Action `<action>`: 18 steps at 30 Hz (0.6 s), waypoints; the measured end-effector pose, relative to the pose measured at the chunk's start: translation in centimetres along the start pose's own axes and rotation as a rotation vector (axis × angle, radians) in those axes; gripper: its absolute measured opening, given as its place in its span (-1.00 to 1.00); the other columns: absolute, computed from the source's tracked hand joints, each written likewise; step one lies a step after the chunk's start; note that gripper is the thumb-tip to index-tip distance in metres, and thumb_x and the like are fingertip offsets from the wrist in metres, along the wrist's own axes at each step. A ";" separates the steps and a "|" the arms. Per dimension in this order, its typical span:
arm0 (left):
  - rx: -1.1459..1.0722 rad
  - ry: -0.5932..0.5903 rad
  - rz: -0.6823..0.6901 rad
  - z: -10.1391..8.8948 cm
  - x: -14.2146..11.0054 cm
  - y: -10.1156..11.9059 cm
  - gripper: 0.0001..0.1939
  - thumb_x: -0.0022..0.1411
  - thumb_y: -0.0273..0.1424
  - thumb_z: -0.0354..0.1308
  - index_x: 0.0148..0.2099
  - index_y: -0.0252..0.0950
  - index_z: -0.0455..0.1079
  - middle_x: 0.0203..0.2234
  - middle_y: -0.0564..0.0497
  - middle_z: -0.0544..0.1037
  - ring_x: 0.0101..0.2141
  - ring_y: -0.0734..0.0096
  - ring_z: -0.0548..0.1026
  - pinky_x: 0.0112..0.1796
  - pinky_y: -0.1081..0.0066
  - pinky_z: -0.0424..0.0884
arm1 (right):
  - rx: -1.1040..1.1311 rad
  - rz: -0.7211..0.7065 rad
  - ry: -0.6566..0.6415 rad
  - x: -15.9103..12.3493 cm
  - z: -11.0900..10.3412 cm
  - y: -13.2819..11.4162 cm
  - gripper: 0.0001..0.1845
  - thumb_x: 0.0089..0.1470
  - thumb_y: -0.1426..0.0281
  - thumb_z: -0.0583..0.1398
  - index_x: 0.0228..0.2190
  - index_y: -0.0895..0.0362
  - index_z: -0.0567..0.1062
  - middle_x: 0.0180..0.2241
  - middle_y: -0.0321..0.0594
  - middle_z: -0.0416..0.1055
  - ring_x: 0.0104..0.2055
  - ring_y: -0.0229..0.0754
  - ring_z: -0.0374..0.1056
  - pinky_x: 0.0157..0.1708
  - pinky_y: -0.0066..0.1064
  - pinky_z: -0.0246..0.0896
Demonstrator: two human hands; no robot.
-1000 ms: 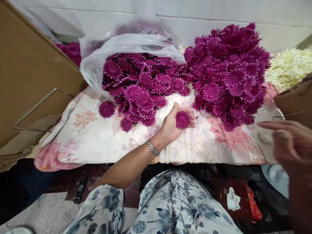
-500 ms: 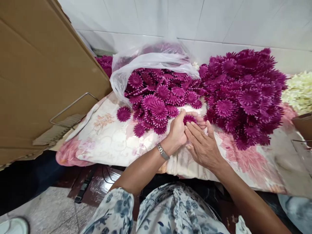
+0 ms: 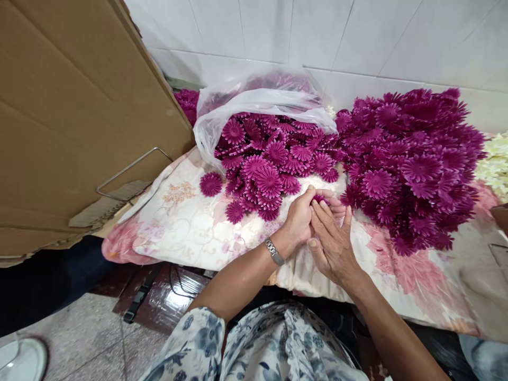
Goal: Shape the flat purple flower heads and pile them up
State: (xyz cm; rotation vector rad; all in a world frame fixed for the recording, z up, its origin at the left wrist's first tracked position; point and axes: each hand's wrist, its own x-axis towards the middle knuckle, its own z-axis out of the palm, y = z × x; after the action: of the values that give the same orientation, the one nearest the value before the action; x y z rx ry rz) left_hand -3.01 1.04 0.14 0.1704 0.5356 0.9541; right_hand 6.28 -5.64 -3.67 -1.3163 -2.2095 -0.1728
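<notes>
A magenta artificial flower head (image 3: 318,198) lies between my two hands, and only a small part of its petals shows. My left hand (image 3: 298,218) is turned palm up and cupped beneath it, a metal watch on the wrist. From above, my right hand (image 3: 334,244) presses down on the flower, its fingers together across the left palm. Just beyond my hands, many similar flower heads (image 3: 269,181) spill out of a clear plastic bag (image 3: 210,127). To the right stands a tall heap of magenta flowers (image 3: 418,164).
A large cardboard box (image 3: 91,121) with a wire handle (image 3: 127,172) stands at the left. Under the flowers is a floral cloth (image 3: 174,222). Pale yellow flowers (image 3: 494,164) sit at the far right. White wall tiles (image 3: 262,32) rise behind.
The camera view has shifted, so the scene sits farther right. My right hand has slid over the flower and now hides more of it.
</notes>
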 end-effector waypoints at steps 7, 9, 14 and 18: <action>0.016 0.023 0.035 -0.3 0.2 0.2 -0.62 0.30 -0.28 -0.09 -0.45 -0.36 0.39 -0.56 -0.06 0.53 -0.43 0.36 0.56 -0.26 0.33 0.48 | 0.152 -0.059 -0.028 -0.5 -1.6 0.9 -0.47 0.21 0.36 -0.04 0.20 0.14 0.15 0.12 0.01 0.32 0.26 -0.04 0.14 0.27 0.15 -0.21; 0.009 0.005 0.077 -0.2 0.3 0.1 -0.59 0.32 -0.27 -0.13 -0.45 -0.36 0.39 -0.55 -0.07 0.54 -0.40 0.36 0.56 -0.24 0.34 0.47 | 0.124 -0.076 -0.017 -0.1 -2.0 1.3 -0.47 0.22 0.36 -0.04 0.21 0.16 0.15 0.12 0.04 0.32 0.25 -0.05 0.15 0.27 0.12 -0.18; 0.035 -0.059 0.003 -0.1 -0.1 0.0 -0.57 0.31 -0.16 -0.13 -0.31 -0.34 0.43 -0.49 -0.08 0.57 -0.38 0.34 0.57 -0.27 0.34 0.47 | -0.017 -0.053 -0.045 1.0 -0.6 0.4 -0.28 0.23 0.18 -0.11 0.29 0.26 -0.16 0.25 0.17 0.09 0.32 0.10 -0.02 0.26 0.25 -0.32; 0.095 -0.024 0.064 -0.6 -0.2 0.4 -0.56 0.29 -0.12 -0.09 -0.36 -0.34 0.42 -0.55 -0.04 0.54 -0.47 0.39 0.54 -0.37 0.39 0.46 | 0.019 -0.053 -0.084 0.6 0.3 -0.9 -0.21 0.22 0.16 -0.10 0.28 0.36 -0.24 0.25 0.24 0.05 0.35 0.13 -0.10 0.25 0.24 -0.21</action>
State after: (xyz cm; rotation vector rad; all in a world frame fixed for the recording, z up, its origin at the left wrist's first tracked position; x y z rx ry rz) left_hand -3.69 1.11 -0.13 0.2859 0.5564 0.9879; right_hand 5.19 -5.55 -3.48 -1.2764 -2.3122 -0.1180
